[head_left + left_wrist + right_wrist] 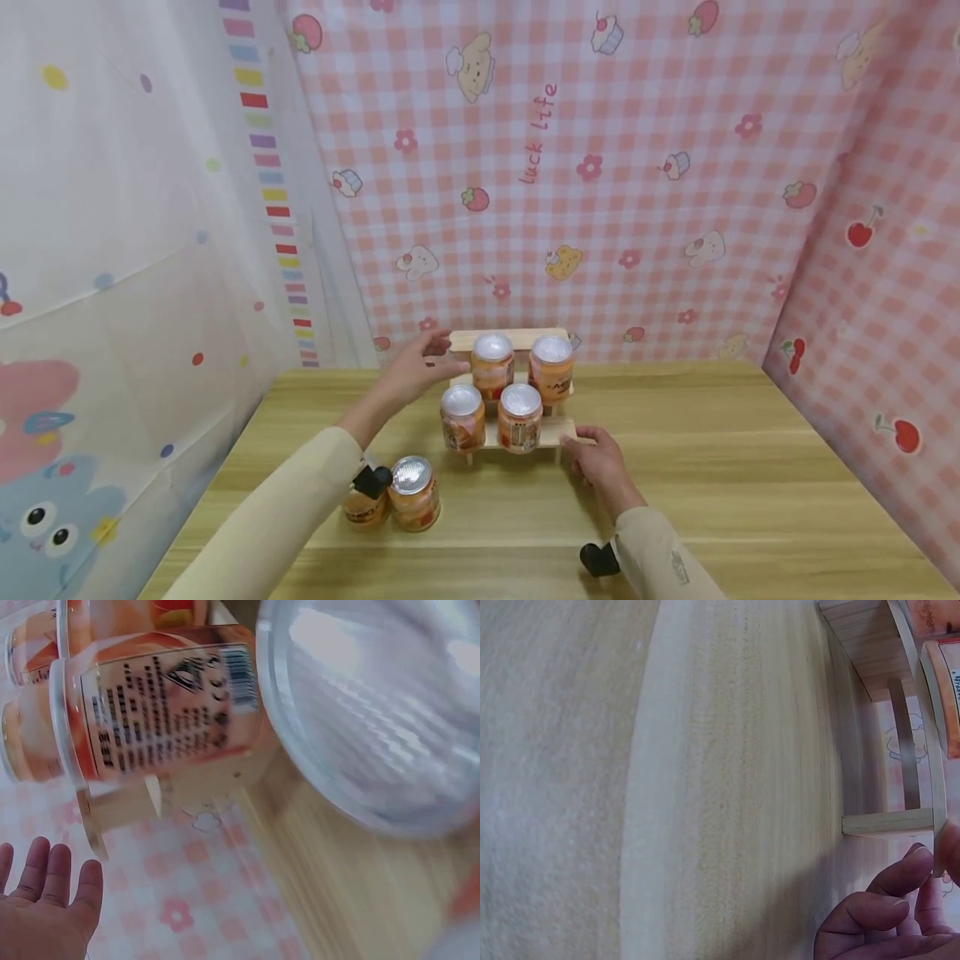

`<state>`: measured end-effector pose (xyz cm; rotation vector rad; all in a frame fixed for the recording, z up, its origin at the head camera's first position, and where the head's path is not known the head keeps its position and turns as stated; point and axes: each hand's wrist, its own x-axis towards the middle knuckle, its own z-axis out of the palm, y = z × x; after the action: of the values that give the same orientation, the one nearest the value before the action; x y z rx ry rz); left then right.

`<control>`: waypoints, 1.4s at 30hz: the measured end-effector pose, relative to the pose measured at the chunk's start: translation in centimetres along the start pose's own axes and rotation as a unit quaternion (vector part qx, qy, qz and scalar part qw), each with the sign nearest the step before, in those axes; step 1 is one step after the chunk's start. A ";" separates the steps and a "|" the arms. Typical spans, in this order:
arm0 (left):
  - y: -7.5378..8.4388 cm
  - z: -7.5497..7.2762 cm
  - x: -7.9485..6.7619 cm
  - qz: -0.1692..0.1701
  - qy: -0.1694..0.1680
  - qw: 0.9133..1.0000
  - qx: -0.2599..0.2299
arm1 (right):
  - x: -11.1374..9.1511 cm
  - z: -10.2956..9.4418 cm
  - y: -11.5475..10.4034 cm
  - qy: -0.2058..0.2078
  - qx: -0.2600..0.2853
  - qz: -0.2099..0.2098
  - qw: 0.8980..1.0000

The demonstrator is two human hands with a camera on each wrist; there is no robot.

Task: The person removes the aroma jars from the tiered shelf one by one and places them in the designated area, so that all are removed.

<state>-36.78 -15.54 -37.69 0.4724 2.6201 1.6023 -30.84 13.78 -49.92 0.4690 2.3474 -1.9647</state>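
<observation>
So, rack (557, 431) w/ 4 lidded cans (520, 427)

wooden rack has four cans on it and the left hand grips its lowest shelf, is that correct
Wrong hand: the head view shows the right hand, not the left hand, gripping the lowest shelf. The wooden rack does have four cans on it.

I'm looking into a screened-off nook, home or studio I can't tell: pink checked sheeting (645, 108) and white patterned sheeting (135, 192) flank a wood-grain worktop (705, 467) on three sides.
</observation>
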 end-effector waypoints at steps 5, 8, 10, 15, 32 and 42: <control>0.8 1.4 1.3 -0.002 -0.006 1.000 0.013 | 0.0 0.1 0.2 -0.001 0.005 -0.006 1.000; 1.0 2.1 1.7 -0.006 -0.009 1.000 0.022 | 0.0 0.2 0.2 -0.001 0.011 -0.005 1.000; 1.0 2.4 1.9 -0.008 -0.012 1.000 0.023 | -0.1 0.3 0.2 -0.002 0.017 -0.003 1.000; 1.1 2.9 2.1 -0.004 -0.006 1.000 0.017 | -0.2 0.6 0.1 0.000 0.018 -0.006 1.000; 2.2 2.6 1.8 0.018 0.024 0.999 0.038 | -0.4 1.3 0.5 0.001 0.005 -0.008 1.000; 6.0 -1.8 1.0 0.063 0.042 0.997 0.003 | -0.3 0.3 0.3 0.005 0.011 -0.017 1.000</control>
<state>-36.59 -14.28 -31.50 0.5939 2.7071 1.6871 -30.56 13.49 -50.24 0.4447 2.3577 -2.0079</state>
